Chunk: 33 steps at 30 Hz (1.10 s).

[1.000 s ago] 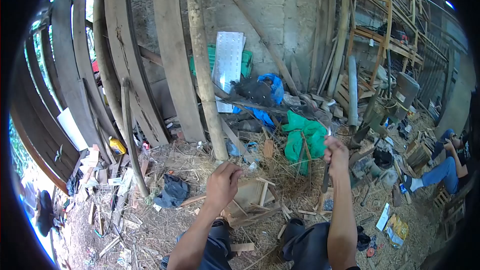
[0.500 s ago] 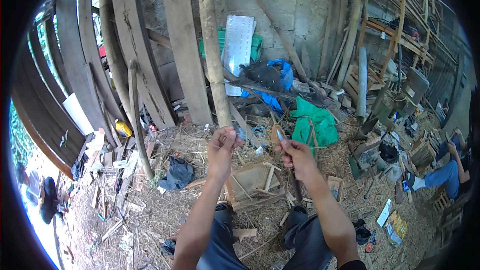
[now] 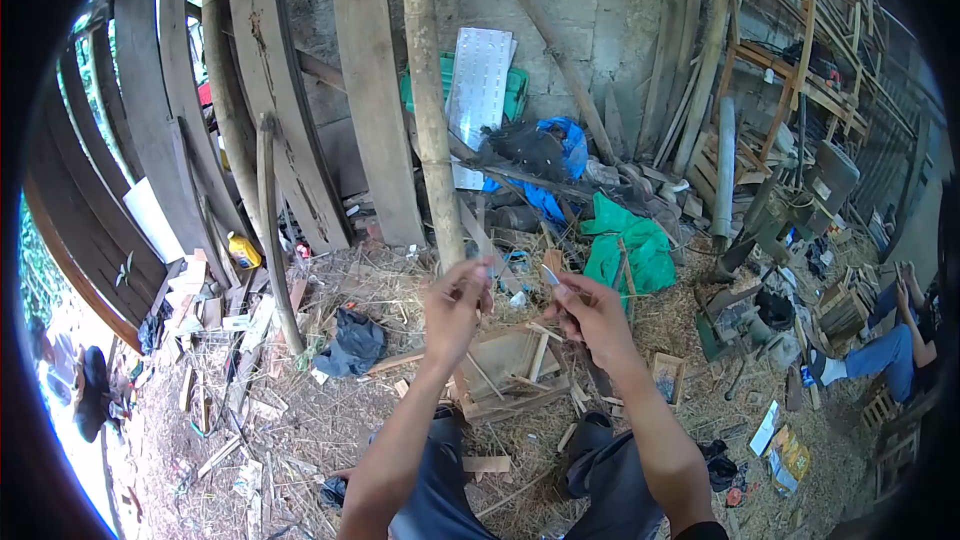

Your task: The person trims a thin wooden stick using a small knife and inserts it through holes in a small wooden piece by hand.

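My left hand (image 3: 455, 315) is raised in front of me, its thumb and fingers pinched together. Whatever it may hold is too small and blurred to name. A short distance to the right, my right hand (image 3: 597, 318) is closed around a knife, whose narrow, shiny blade (image 3: 551, 275) points up and left past the thumb. The two hands are apart. Below them, on the ground between my feet, lies a wooden frame or box (image 3: 500, 370) with thin sticks across it. A dark, long piece (image 3: 601, 380) shows under my right hand; I cannot tell whether it belongs to the knife.
A wooden pole (image 3: 428, 110) stands ahead, with planks (image 3: 372, 90) leaning on the wall. Green plastic sheeting (image 3: 628, 245) and a black bag (image 3: 354, 343) lie on the straw-covered ground. At right sits another person (image 3: 880, 350). A yellow bottle (image 3: 243, 250) stands left.
My left hand has moved slightly right and down, and its fingers have turned. The right hand has shifted a little, and the blade now tilts more to the left.
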Each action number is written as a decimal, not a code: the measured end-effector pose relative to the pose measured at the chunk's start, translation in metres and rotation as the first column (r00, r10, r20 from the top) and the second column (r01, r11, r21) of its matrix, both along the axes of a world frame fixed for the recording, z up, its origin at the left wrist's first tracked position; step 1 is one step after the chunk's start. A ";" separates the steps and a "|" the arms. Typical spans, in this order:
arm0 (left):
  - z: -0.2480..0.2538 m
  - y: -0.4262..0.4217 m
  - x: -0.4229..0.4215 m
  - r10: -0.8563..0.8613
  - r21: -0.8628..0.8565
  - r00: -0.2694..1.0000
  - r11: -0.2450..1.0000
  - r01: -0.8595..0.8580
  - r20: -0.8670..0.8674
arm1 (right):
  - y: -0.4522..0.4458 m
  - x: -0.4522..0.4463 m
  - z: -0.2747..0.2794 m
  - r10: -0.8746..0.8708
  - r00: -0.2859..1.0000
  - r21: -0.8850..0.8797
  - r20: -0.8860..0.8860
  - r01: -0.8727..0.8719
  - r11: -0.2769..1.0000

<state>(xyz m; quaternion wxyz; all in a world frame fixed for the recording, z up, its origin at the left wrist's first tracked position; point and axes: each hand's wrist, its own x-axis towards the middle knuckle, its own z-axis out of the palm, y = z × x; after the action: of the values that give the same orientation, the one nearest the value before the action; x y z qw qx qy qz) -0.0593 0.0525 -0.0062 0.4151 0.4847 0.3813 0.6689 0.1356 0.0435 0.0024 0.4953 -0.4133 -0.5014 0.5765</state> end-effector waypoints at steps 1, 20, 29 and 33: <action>0.003 -0.007 0.005 -0.097 -0.096 0.989 0.992 0.087 -0.109 | 0.000 0.004 0.004 0.032 0.999 0.047 -0.038 -0.030 0.998; 0.000 -0.024 0.031 -0.381 -0.208 0.893 0.918 0.337 -0.239 | 0.003 0.022 0.010 0.164 0.977 -0.047 -0.136 -0.172 0.984; 0.002 -0.029 0.030 -0.426 -0.218 0.890 0.895 0.389 -0.163 | 0.011 0.033 0.014 0.004 0.996 0.007 -0.089 -0.004 1.000; 0.003 -0.032 0.026 -0.449 -0.220 0.887 0.880 0.420 -0.105 | 0.018 0.064 0.023 -0.114 0.981 0.012 -0.157 0.118 0.993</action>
<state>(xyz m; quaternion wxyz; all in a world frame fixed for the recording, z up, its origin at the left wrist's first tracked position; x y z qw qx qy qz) -0.0337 0.0206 -0.0033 0.5689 0.5656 0.3558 0.4794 0.1993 0.0612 0.0253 0.5702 -0.3902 -0.4425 0.5717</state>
